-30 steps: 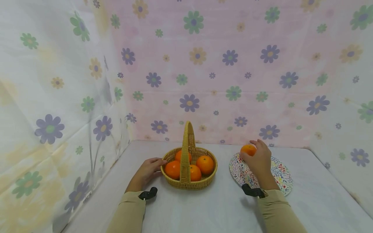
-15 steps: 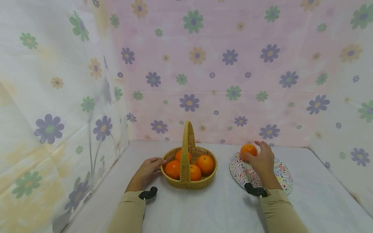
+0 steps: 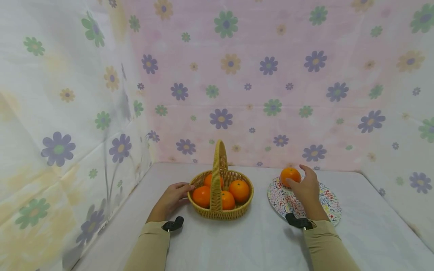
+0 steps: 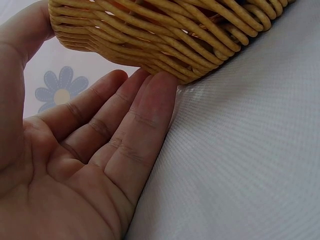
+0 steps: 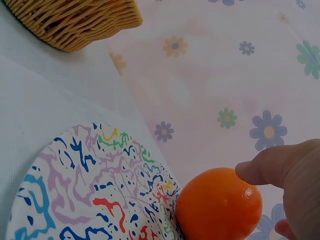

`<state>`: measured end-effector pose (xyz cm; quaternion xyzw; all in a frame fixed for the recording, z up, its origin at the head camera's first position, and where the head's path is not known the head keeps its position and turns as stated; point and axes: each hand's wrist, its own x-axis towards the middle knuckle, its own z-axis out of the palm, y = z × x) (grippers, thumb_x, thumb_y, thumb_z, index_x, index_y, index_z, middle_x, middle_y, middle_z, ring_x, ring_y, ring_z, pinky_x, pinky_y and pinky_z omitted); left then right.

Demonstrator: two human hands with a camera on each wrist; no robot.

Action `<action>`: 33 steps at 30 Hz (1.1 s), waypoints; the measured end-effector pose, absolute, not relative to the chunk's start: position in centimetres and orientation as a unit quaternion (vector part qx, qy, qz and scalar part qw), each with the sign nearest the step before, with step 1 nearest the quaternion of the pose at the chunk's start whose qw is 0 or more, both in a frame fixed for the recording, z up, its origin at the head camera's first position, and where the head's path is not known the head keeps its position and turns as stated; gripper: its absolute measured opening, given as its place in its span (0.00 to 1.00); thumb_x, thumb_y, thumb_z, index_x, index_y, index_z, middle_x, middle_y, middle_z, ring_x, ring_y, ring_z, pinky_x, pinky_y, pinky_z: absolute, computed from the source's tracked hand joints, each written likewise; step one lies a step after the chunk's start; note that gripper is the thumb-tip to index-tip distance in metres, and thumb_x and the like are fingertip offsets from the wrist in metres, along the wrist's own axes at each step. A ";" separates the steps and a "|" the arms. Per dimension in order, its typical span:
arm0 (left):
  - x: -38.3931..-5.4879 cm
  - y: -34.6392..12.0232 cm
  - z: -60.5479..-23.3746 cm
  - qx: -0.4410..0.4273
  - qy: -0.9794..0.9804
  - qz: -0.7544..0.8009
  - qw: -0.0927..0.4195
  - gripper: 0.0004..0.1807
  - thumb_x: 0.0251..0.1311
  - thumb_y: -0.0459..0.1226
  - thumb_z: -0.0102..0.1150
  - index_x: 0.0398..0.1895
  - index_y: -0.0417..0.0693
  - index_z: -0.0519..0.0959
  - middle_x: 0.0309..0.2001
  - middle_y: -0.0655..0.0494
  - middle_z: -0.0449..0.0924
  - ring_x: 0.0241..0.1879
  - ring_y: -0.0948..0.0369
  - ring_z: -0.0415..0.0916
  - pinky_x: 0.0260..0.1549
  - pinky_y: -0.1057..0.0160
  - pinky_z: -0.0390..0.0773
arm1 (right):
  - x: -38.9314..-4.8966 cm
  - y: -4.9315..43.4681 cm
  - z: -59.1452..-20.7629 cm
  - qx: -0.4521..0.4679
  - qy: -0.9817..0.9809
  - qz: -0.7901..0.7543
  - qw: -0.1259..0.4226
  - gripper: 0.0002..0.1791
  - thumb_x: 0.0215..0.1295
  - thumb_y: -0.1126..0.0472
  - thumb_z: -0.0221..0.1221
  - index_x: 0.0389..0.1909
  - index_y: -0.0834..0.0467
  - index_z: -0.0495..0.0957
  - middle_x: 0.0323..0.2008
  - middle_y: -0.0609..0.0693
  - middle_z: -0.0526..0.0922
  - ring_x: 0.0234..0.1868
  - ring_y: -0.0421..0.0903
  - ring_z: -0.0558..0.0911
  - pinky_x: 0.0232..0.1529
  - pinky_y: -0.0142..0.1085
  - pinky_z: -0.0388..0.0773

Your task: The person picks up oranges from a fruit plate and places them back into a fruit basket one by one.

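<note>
A yellow wicker basket [image 3: 220, 214] with a tall handle stands on the table and contains several oranges [image 3: 239, 191]. At its left side my left hand [image 3: 171, 200] holds it, the thumb at the rim and the other fingertips against the lower weave in the left wrist view. Farther right, a single orange [image 3: 290, 177] sits at the far left edge of a round plate [image 3: 327, 199] with multicoloured squiggles. My right hand [image 3: 307, 190] is beside this orange with thumb and fingers spread. Its thumb [image 5: 270, 162] overlaps the fruit in the right wrist view; contact cannot be told.
A white cloth [image 3: 237, 244] covers the table. Flower-patterned fabric walls [image 3: 251, 94] enclose the back and both sides. Black wrist mounts [image 3: 173, 224] stick out near both cuffs.
My right hand held the orange over the plate's far edge, then let go. Its fingers have spread and drawn back to the right. My left hand and the basket have stayed put.
</note>
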<state>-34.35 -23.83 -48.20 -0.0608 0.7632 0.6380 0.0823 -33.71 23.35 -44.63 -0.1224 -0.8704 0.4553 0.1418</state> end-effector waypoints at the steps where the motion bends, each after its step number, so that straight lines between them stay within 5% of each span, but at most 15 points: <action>1: -34.4 -23.8 -48.2 -0.061 0.762 0.639 0.083 0.30 0.62 0.54 0.69 0.59 0.43 0.81 0.58 0.48 0.84 0.53 0.54 0.83 0.56 0.55 0.85 | -33.7 23.4 -44.7 -0.121 -0.870 0.457 0.140 0.46 0.66 0.57 0.66 0.81 0.57 0.54 0.80 0.66 0.54 0.77 0.70 0.57 0.74 0.67 0.59; 33: -34.4 -23.9 -48.2 -0.063 0.757 0.645 0.084 0.30 0.62 0.54 0.70 0.59 0.44 0.81 0.57 0.49 0.84 0.53 0.55 0.83 0.57 0.54 0.85 | -34.4 23.7 -46.3 -0.100 -0.877 0.460 0.096 0.46 0.70 0.57 0.65 0.81 0.62 0.51 0.77 0.69 0.59 0.73 0.70 0.64 0.73 0.62 0.66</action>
